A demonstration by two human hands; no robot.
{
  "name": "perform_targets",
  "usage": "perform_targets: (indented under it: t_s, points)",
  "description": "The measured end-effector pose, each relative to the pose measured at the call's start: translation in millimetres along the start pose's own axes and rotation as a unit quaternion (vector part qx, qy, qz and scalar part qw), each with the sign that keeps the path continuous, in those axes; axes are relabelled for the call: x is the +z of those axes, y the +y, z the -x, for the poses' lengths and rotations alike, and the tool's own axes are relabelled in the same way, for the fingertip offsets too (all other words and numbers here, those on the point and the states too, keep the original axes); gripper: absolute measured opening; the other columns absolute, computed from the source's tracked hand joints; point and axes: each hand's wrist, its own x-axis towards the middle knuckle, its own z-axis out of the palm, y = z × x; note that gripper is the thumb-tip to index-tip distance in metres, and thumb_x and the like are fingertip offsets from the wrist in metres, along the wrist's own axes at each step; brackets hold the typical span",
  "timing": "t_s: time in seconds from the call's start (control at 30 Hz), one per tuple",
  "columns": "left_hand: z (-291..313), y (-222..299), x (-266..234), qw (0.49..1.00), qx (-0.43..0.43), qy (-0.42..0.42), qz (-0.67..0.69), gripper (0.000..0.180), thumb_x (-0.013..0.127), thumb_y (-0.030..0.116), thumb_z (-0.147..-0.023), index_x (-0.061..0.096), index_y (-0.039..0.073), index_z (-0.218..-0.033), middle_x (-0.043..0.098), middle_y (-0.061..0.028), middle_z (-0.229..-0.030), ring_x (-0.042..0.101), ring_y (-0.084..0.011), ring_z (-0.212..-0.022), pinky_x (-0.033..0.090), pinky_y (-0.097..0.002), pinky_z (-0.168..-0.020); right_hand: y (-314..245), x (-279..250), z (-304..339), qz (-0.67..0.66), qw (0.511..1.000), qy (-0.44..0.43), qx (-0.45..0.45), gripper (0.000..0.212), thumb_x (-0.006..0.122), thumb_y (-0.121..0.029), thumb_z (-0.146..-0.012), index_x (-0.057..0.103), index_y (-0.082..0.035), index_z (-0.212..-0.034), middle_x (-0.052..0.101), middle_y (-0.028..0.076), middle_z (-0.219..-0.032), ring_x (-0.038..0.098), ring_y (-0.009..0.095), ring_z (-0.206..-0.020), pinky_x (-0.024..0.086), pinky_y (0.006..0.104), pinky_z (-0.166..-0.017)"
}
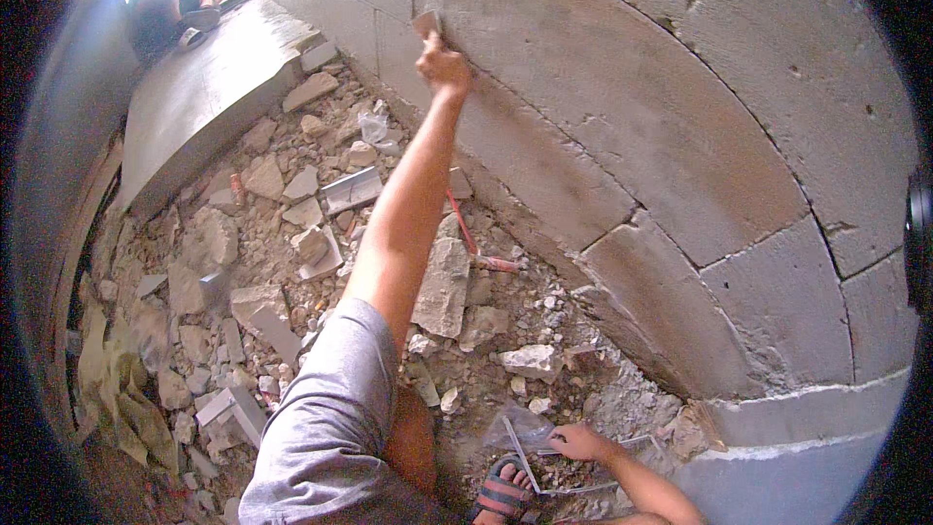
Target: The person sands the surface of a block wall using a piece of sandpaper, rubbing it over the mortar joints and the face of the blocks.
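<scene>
My left arm reaches far up along the block wall [583, 87]. At its end my left hand [444, 68] is closed around a small flat scraper [427, 25], whose brownish blade lies against the wall face. Low on the right, my right hand [580, 442] is down by the rubble with its fingers curled. A small dark bit shows at its fingertips, too small to name. Beside those fingers are a crumpled clear plastic bag [525, 425] and a thin pale angled strip [573, 492]. A sandalled foot [502, 493] stands just left of them.
Broken stone and mortar [442, 287] cover the floor, with a metal channel piece [353, 191] and a red-handled tool [498, 262] among them. A smooth grey slab [199, 102] rises at the left. Another person [170, 10] sits at the bright opening in the upper left.
</scene>
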Motion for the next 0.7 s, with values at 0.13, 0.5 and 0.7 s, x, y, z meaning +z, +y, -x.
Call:
perform_targets:
  t_s: [0.13,0.5,0.7]
  points:
    - [5,9,-19,0.999,0.009,-0.042,-0.023,0.038,0.047,0.008,-0.078,0.061,0.006,-0.114,0.063,-0.0245,-0.094,0.063,-0.039,-0.087,0.048,-0.0459,-0.079,15,10,16,0.007,1.0,-0.002,0.012,0.036,0.049,-0.034,-0.086,0.065,-0.004,-0.097,0.066,0.018,-0.09,0.063,0.035,-0.083,0.049,0.044,-0.077]
    - [85,24,-44,0.99,0.088,-0.106,0.014,0.032,0.043,0.01,-0.09,0.057,0.003,-0.117,0.061,-0.0236,-0.103,0.061,-0.0397,-0.091,0.049,-0.0444,-0.078,15,14,5,0.021,1.0,-0.018,-0.007,0.034,0.051,-0.031,-0.086,0.063,-0.006,-0.105,0.066,0.018,-0.095,0.063,0.033,-0.088,0.049,0.0413,-0.079]
    - [98,5,-40,0.988,0.112,-0.099,0.036,0.034,0.042,0.007,-0.09,0.053,0.0,-0.121,0.056,-0.0259,-0.116,0.056,-0.0383,-0.107,0.046,-0.0425,-0.09,10,6,17,0.074,0.997,-0.006,0.021,0.035,0.051,-0.031,-0.086,0.064,-0.006,-0.106,0.065,0.017,-0.1,0.062,0.033,-0.093,0.047,0.0414,-0.084]
